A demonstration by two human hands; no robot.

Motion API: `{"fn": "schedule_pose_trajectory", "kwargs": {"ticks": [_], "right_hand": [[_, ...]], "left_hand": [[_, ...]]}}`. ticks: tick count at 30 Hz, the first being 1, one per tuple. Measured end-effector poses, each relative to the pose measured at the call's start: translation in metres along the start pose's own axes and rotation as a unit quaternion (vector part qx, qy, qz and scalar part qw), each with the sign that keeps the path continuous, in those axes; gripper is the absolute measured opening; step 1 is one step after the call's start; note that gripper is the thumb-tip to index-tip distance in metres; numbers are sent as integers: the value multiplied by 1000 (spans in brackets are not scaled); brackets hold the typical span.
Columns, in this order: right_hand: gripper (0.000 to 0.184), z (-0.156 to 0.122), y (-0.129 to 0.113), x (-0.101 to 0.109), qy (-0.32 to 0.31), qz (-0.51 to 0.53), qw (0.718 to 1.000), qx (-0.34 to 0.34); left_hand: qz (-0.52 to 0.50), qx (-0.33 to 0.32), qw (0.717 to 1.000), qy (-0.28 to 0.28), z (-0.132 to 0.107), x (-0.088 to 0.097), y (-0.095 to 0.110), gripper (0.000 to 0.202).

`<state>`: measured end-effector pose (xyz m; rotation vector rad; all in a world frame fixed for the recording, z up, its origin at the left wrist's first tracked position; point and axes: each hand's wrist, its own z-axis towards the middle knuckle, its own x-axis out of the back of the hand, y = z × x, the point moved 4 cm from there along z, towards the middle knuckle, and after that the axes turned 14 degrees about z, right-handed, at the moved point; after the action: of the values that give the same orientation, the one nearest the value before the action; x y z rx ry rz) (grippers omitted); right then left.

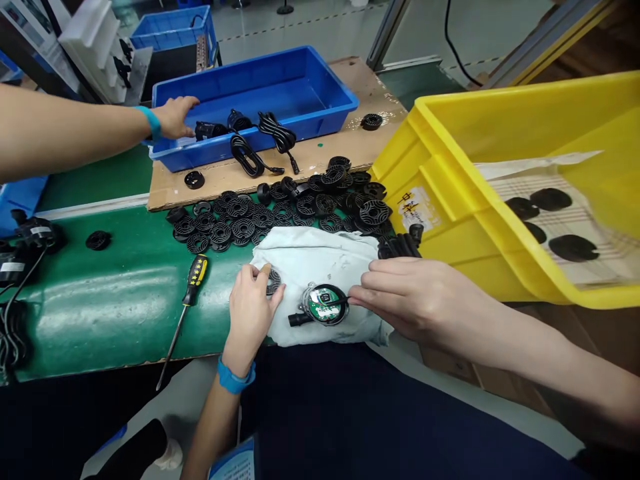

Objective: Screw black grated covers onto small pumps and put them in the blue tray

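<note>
On a folded pale cloth (315, 250) lies a small round motor housing (295, 319), its open face showing a green circuit board (320, 308). My right hand (415, 293) is closed beside it, pinching a black cable (345, 301) that runs onto the board. To the left, my left hand (250, 307), with a blue wristband, is closed with thumb and fingers on a black slotted disc (273, 282) at the cloth's edge. Part of that disc is hidden by the fingers. More black slotted discs (243, 229) are heaped behind the cloth.
A screwdriver (189, 287) lies on the green table (125, 313). Another person's hand (175, 117) reaches into a blue bin (315, 120) holding black cabled parts. At the right stands a yellow crate (450, 193) with dark discs inside. Cabled units (35, 233) sit far left.
</note>
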<state>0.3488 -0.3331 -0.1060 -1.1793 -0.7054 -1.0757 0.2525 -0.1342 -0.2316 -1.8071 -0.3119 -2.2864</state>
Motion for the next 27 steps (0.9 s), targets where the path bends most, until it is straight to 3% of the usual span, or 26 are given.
{"fn": "schedule_pose_trajectory", "kwargs": {"ticks": [4, 7, 11, 14, 17, 21, 27], "right_hand": [[38, 0, -1, 1, 2, -2, 1000, 18], [37, -3, 0, 0, 13, -2, 999, 34], [33, -4, 1, -2, 10, -2, 999, 48], [35, -2, 0, -2, 7, 2, 999, 48], [39, 1, -1, -1, 12, 0, 999, 46], [44, 2, -1, -1, 18, -10, 999, 51], [45, 0, -1, -3, 27, -10, 999, 46]], "left_hand": [[-33, -15, 999, 11, -10, 5, -5, 51], [-53, 19, 998, 30, -15, 2, -8, 67], [-41, 44, 998, 35, -16, -3, -10, 53], [-111, 43, 989, 87, -19, 15, -7, 44], [-262, 24, 955, 135, -25, 49, 3, 59], [-426, -73, 899, 69, -27, 75, 25, 67], [-430, -144, 891, 0, -10, 72, 30, 76]]}}
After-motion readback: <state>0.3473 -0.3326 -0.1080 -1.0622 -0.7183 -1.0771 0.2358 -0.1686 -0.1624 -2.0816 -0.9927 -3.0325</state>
